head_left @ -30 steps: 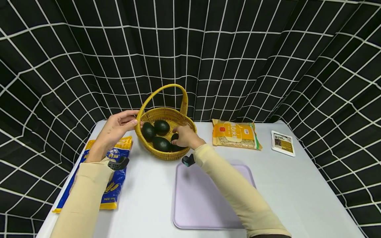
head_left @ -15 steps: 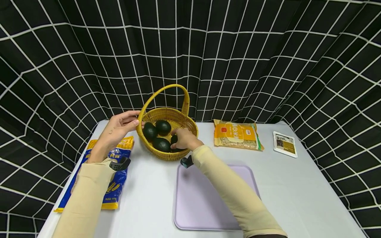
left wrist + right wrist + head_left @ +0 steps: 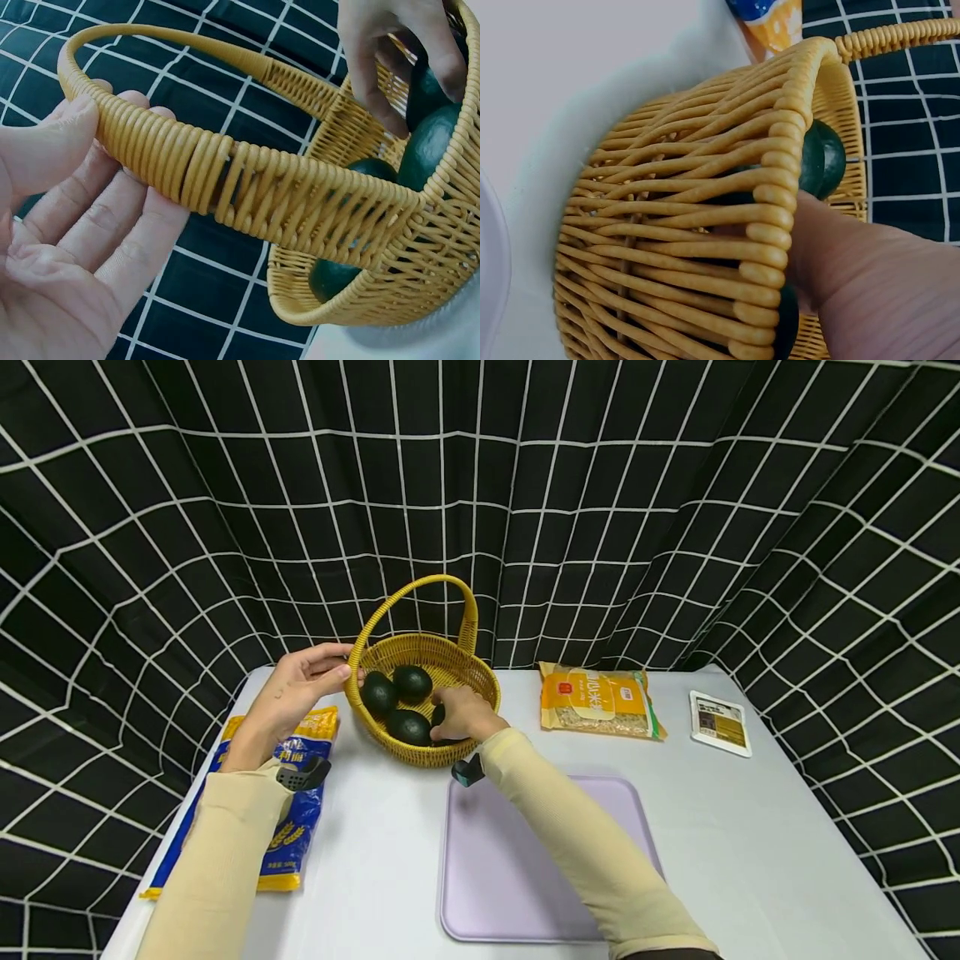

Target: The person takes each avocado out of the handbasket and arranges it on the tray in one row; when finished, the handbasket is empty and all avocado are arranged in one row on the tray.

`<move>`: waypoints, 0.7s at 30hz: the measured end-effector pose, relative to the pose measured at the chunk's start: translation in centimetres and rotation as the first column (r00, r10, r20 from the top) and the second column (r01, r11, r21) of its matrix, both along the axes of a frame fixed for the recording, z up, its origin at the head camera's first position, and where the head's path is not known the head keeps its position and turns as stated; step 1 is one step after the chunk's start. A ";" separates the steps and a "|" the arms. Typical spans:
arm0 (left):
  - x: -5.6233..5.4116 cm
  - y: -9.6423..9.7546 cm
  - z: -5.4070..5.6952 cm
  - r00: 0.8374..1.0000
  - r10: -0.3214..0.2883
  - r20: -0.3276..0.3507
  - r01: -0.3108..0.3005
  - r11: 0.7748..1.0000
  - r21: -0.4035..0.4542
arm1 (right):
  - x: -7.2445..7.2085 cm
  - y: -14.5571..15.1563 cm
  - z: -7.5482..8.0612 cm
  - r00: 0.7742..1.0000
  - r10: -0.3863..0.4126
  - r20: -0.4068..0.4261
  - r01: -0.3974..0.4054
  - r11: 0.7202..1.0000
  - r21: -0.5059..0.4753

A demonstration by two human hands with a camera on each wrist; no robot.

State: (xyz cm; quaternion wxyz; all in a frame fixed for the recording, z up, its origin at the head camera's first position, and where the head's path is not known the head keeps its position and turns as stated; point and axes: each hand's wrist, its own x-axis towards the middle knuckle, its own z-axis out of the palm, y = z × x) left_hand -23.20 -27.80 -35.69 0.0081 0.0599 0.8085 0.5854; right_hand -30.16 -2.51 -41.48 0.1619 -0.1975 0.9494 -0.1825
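Note:
A yellow wicker basket [image 3: 412,755] with a tall arched handle [image 3: 161,154] stands at the back of the table. My left hand [image 3: 288,692] holds the handle low on its left side, thumb on one face and fingers behind it. Inside the basket, my right hand [image 3: 467,713] has thumb and fingers around a dark green avocado [image 3: 426,94], mostly covered in the head view. Beside it lie other avocados: one at the front [image 3: 408,727], one at the left [image 3: 378,696] and one farther back [image 3: 412,682]. The right fingertips are hidden behind the wicker wall in the right wrist view.
Under the left forearm lies a blue and yellow packet [image 3: 296,814]. A pale purple tray [image 3: 517,868] sits in front, partly below the right sleeve. An orange bag of grain [image 3: 600,700] and a small white-framed packet [image 3: 720,723] lie at the right. A black gridded curtain stands behind.
The right fingers have settled further around the avocado in the basket. The left hand stays on the handle, and the whole head view has shifted slightly.

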 end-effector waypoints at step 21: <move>-0.3 -0.1 0.3 1.000 -0.008 0.020 0.007 0.999 0.049 | 1.9 5.0 4.6 0.994 0.048 -0.095 -0.070 0.969 -0.235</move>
